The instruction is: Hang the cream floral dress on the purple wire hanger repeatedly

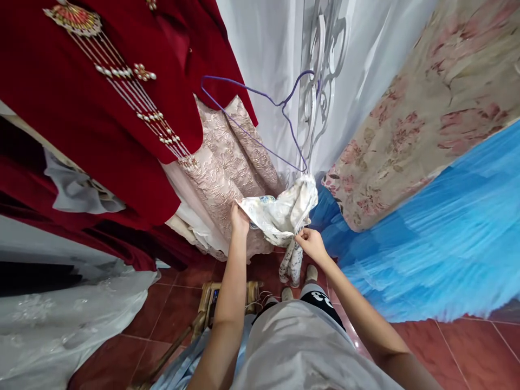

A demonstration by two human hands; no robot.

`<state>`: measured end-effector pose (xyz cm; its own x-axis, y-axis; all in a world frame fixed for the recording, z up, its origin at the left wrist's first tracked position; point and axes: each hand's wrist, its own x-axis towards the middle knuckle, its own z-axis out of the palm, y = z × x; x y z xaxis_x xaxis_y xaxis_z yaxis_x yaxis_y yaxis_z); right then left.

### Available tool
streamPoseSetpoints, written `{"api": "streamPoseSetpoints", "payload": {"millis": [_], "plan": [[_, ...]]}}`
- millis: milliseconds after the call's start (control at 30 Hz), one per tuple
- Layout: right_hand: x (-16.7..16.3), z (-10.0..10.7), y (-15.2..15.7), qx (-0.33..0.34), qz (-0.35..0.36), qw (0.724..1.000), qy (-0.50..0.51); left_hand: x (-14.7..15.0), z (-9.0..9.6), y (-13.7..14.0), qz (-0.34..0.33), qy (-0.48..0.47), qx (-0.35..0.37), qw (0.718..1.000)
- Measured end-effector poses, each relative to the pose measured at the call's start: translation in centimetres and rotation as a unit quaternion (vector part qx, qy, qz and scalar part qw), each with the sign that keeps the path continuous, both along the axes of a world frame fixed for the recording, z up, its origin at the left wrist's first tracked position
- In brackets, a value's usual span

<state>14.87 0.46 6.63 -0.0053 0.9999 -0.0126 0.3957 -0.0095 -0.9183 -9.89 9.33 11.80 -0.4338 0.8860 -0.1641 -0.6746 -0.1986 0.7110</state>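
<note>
A white printed garment (286, 211) stretches between my two hands, bunched at its upper right. My left hand (239, 218) pinches its left corner, with the cloth drawn out sideways. My right hand (311, 242) pinches the lower right edge, where a narrow printed strip (291, 265) dangles below. The exact kind of garment does not show. Just above it, a bare purple hanger (264, 96) hangs tilted on a white ornate metal rack (319, 81); neither hand touches the hanger.
Red beaded clothing (170, 97) and a pink brocade garment (227, 151) hang at left. A floral beige dress (398, 130) and blue tulle (426, 254) hang at right. A wooden chair (199, 319) stands on the red tiled floor (162, 314), near my legs.
</note>
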Motion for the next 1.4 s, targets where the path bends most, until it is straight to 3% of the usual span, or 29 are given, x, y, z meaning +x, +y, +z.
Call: {"api": "streamPoseSetpoints", "payload": {"millis": [133,267,367,467,533,633,700,800,867,967,1133,1267,1400], "plan": [[1.2,-2.6,-1.5,-0.028,0.007,1.0,-0.011,2.8,-0.5,-3.1,-0.077,0.055,0.014,0.995],[2.5,-2.5,-2.2,-0.042,0.021,0.999,-0.006,7.2,0.1,-6.4,-0.203,0.141,0.053,0.968],[3.7,-0.2,-2.2,-0.014,0.097,0.992,0.083,11.0,0.5,-8.9,-0.269,0.24,0.087,0.929],[4.8,2.7,-2.4,-0.021,0.215,0.957,0.192,13.9,1.3,-10.5,-0.303,0.388,0.131,0.86],[5.5,4.4,-2.6,-0.031,0.218,0.954,0.205,14.7,1.8,-10.7,-0.268,0.462,0.141,0.833],[6.6,6.5,-2.8,-0.029,0.202,0.963,0.176,14.4,2.1,-10.3,-0.2,0.498,0.128,0.834],[7.7,7.9,-2.7,-0.02,0.217,0.964,0.154,13.8,1.8,-10.0,-0.283,0.47,0.125,0.827],[10.0,10.6,-1.9,0.034,0.217,0.969,0.112,13.0,0.7,-10.5,-0.471,0.407,0.083,0.778],[11.9,12.8,-1.1,0.1,0.201,0.971,0.087,12.6,-0.1,-11.3,-0.506,0.42,0.035,0.752],[14.9,16.2,0.5,0.209,0.18,0.959,0.066,11.6,-0.7,-12.1,-0.476,0.464,-0.006,0.747],[17.0,20.7,4.2,0.297,0.147,0.941,0.067,7.7,0.1,-10.7,-0.314,0.519,-0.001,0.795],[14.7,22.3,6.6,0.304,0.134,0.937,0.11,4.8,2.1,-8.9,-0.217,0.491,0.047,0.842],[12.8,22.4,5.7,0.244,0.123,0.948,0.165,3.3,3.1,-8.7,-0.174,0.467,0.059,0.865]]}}
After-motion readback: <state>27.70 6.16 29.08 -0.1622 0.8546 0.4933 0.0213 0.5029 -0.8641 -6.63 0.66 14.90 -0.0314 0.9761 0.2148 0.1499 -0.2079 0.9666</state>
